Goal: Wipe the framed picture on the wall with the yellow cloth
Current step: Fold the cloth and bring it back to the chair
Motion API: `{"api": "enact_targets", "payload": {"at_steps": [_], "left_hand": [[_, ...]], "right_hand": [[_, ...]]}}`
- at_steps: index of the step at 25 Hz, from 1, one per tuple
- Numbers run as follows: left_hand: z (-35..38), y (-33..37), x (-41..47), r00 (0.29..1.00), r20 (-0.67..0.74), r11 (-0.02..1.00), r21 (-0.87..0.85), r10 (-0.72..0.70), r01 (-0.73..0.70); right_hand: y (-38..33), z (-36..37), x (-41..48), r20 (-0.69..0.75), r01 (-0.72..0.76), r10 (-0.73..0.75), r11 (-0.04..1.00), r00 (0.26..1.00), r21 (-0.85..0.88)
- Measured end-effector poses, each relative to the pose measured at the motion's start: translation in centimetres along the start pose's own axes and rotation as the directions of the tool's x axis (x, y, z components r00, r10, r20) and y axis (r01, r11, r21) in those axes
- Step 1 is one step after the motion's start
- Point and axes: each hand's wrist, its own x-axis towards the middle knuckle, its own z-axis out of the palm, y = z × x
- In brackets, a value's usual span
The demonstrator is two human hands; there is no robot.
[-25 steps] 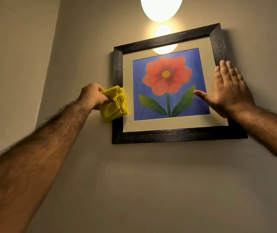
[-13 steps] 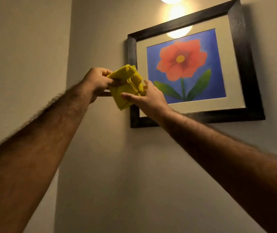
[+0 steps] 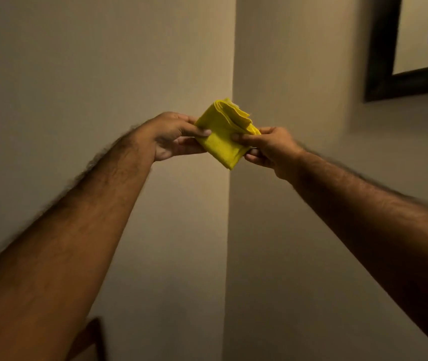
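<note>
We hold the folded yellow cloth (image 3: 224, 135) between our two hands, out in front of the wall corner (image 3: 231, 61); the left hand (image 3: 173, 136) pinches its left edge, thumb on top and fingers beneath, and the right hand (image 3: 267, 148) pinches its right edge the same way; neither grip is spread, both are pressed onto the fabric. The cloth sits as a thick stacked pad, its layered folds fanning at the top edge, away from us; holding it by opposite sides like this suits turning or refolding it, and we judge that to be the step in hand, probably to bring a fresh face outward. The dark-framed picture with its pale mount (image 3: 415, 61) hangs up and to the right of the right grip, well apart from the cloth; only its lower left corner shows, so how much of it is already wiped we cannot tell. Below the left arm a dark wooden shape (image 3: 90, 337) is too blurred to name.
</note>
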Motion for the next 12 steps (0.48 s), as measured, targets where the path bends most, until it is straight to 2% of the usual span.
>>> {"api": "enact_targets", "payload": {"at_steps": [3,6,12], "left_hand": [[-4.6,-7.6,-2.3,0.986,-0.141,0.995,-0.053,-0.091,0.084],[-9.3,-16.6,-5.6,0.940,-0.261,0.973,-0.132,-0.220,0.191],[-16.1,-35.5,-13.8,0.774,-0.380,0.861,-0.273,-0.506,0.429]], "right_hand": [[6.2,5.4,1.3,0.114,-0.091,0.089,0.996,0.990,0.018],[14.1,12.0,1.7,0.229,-0.209,0.203,0.978,0.952,0.000],[31.9,23.5,-0.6,0.421,-0.489,0.484,0.866,0.767,-0.106]]}}
